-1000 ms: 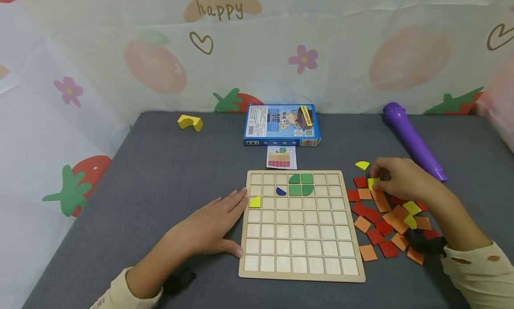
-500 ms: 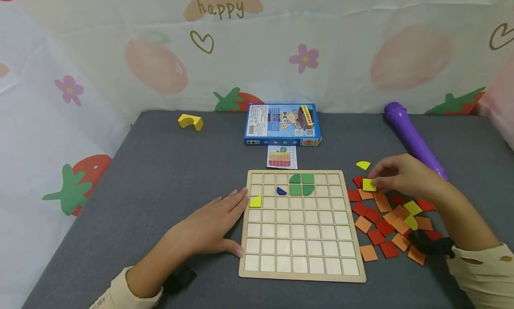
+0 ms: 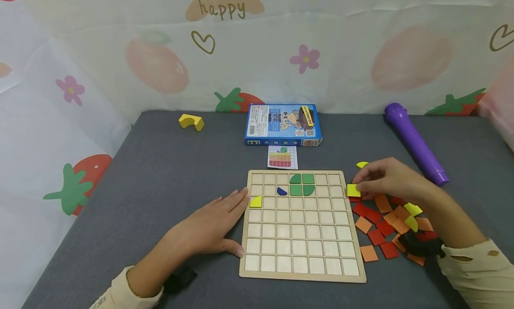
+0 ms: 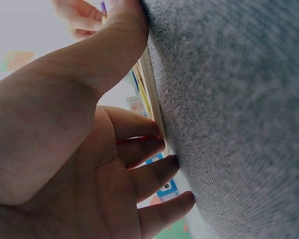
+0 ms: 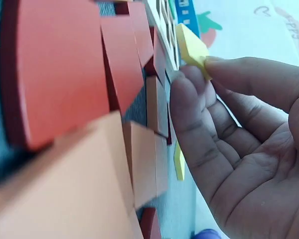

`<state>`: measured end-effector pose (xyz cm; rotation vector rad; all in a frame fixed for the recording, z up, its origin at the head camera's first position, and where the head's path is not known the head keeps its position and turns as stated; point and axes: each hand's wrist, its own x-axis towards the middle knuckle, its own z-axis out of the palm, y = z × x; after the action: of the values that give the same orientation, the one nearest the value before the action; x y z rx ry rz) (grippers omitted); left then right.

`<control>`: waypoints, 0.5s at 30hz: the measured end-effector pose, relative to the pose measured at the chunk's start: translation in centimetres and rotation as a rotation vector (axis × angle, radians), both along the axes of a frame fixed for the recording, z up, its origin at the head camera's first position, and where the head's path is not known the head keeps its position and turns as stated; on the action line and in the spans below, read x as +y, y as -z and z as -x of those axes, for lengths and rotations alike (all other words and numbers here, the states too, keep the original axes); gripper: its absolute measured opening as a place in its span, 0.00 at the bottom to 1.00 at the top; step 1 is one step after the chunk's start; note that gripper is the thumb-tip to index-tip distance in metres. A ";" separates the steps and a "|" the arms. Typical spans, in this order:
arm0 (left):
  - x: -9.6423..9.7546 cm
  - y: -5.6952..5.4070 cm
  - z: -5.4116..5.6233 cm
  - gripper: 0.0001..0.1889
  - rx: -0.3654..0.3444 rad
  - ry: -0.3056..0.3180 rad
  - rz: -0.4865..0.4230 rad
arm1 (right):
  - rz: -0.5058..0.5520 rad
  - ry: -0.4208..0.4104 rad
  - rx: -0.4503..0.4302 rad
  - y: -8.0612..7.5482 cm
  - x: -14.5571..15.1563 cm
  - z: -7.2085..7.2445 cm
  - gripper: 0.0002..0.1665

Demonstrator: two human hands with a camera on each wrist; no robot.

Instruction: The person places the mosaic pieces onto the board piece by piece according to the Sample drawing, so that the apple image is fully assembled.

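A yellow square tile (image 3: 354, 190) is pinched between the thumb and fingers of my right hand (image 3: 387, 179), just off the right edge of the wooden grid board (image 3: 304, 277). The same tile (image 5: 192, 46) shows at the fingertips in the right wrist view. My left hand (image 3: 206, 222) rests along the board's left edge with fingers stretched out; in the left wrist view its fingers (image 4: 152, 174) touch the cloth and the board's side. On the board lie several green pieces (image 3: 302, 184), a blue half-round piece (image 3: 282, 191) and a yellow piece with one rounded corner (image 3: 255, 202).
Loose red tiles (image 3: 388, 250), orange tiles (image 3: 369, 253) and a few yellow pieces (image 3: 412, 209) lie right of the board. Behind it are a pattern card (image 3: 283, 158) and a blue box (image 3: 282, 124). A purple microphone-shaped object (image 3: 417, 144) and a yellow arch block (image 3: 191, 121) lie farther back.
My right hand has moved left with the yellow square tile, from over the loose pile to near the board's right edge. The left hand has stayed in place.
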<state>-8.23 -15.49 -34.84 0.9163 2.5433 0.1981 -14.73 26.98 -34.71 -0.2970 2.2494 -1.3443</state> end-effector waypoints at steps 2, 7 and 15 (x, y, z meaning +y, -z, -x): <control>0.0 0.0 0.0 0.61 0.001 0.000 0.002 | 0.007 -0.010 -0.007 0.0 -0.3 0.1 0.15; 0.0 0.0 0.0 0.61 0.003 0.003 -0.003 | 0.010 -0.025 -0.040 0.0 -0.9 0.1 0.15; 0.0 -0.1 0.0 0.60 0.008 0.008 -0.014 | 0.047 -0.051 -0.078 0.2 -2.1 0.2 0.15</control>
<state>-8.22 -15.46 -34.78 0.9338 2.5480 0.2108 -14.95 24.90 -34.91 -0.3109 2.1346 -1.3598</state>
